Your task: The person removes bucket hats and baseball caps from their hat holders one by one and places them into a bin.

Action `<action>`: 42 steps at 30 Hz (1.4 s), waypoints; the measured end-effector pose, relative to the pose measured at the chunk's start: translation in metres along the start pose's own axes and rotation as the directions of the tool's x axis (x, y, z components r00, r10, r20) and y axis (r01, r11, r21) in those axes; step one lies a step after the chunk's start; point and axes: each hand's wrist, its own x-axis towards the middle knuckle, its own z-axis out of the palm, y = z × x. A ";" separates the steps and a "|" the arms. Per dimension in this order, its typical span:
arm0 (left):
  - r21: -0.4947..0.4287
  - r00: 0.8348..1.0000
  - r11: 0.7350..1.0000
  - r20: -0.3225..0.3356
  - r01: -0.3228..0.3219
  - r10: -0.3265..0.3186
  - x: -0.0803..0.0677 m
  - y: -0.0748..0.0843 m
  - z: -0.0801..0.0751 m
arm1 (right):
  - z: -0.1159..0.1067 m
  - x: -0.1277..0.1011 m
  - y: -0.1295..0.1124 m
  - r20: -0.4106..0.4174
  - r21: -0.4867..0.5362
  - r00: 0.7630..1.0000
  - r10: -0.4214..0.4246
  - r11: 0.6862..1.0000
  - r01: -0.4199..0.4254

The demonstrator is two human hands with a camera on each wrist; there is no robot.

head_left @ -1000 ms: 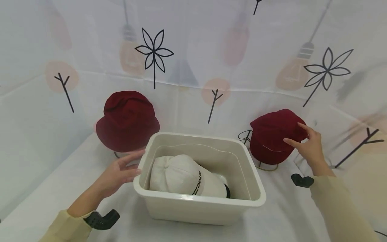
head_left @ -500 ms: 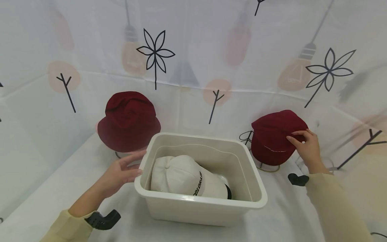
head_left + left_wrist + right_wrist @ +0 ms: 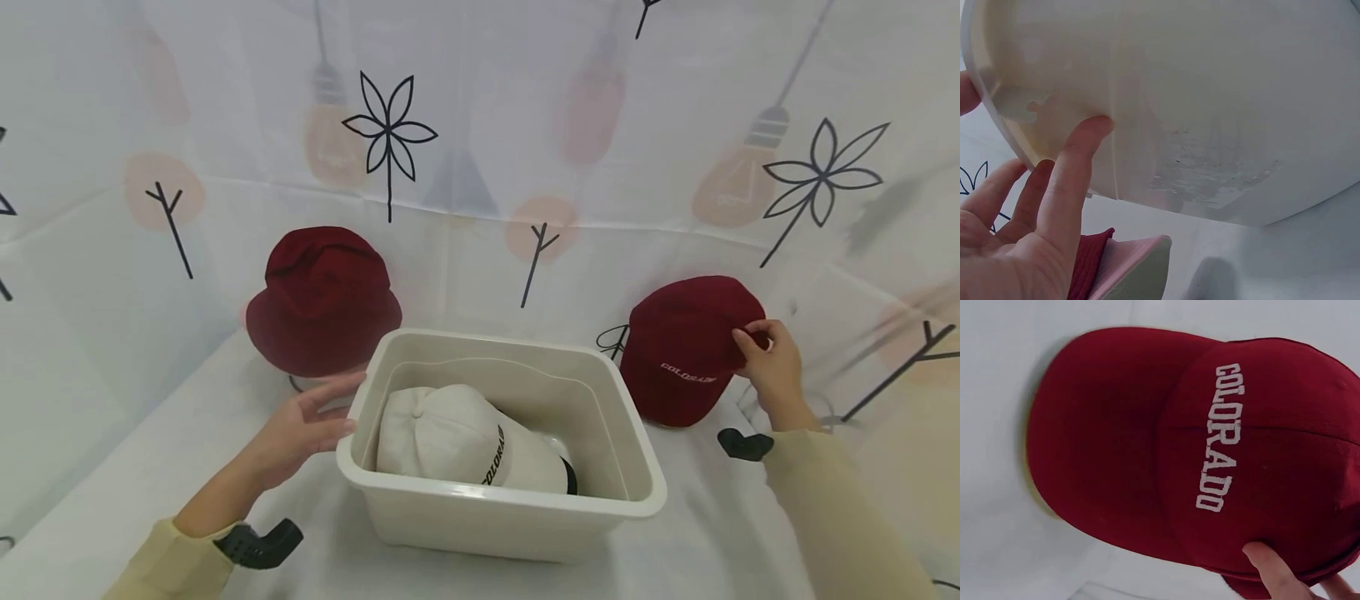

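Observation:
My right hand [image 3: 777, 367] pinches the side of a dark red baseball cap [image 3: 686, 333] between thumb and fingers. White COLORADO lettering crosses its front, and in the right wrist view its brim [image 3: 1104, 437] points left. My left hand [image 3: 288, 437] touches the left rim of a cream plastic tub [image 3: 495, 521]. Its fingers are extended; in the left wrist view one fingertip [image 3: 1100, 123] presses the tub's outer wall. A white baseball cap [image 3: 442, 433] with black lettering lies inside the tub. Behind the left hand, a dark red bucket hat [image 3: 326, 304] sits raised on a stand, mostly hidden.
A white-covered table [image 3: 720, 517] carries everything. A patterned white curtain [image 3: 480, 125] hangs close behind the hats. A ring-shaped wire base [image 3: 828, 423] shows beside the right wrist. Dark wrist devices [image 3: 258, 546] sit at both cuffs.
My right hand has closed from a spread grasp into a pinch on the red cap. The cap's crown has filled out and its lettering now faces me. The left hand stays at the tub.

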 end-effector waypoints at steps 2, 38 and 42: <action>-0.001 1.000 1.000 0.001 0.000 0.000 0.000 -0.001 0.000 | -0.002 0.001 -0.003 0.003 0.039 0.999 0.033 0.999 -0.033; 0.003 1.000 1.000 0.010 0.001 -0.001 0.002 0.001 -0.002 | -0.042 0.047 -0.039 0.052 0.474 0.975 0.214 0.854 -0.213; 0.003 1.000 1.000 0.005 0.008 -0.008 0.003 0.000 -0.002 | -0.046 0.047 -0.045 0.077 0.538 0.965 0.253 0.804 -0.253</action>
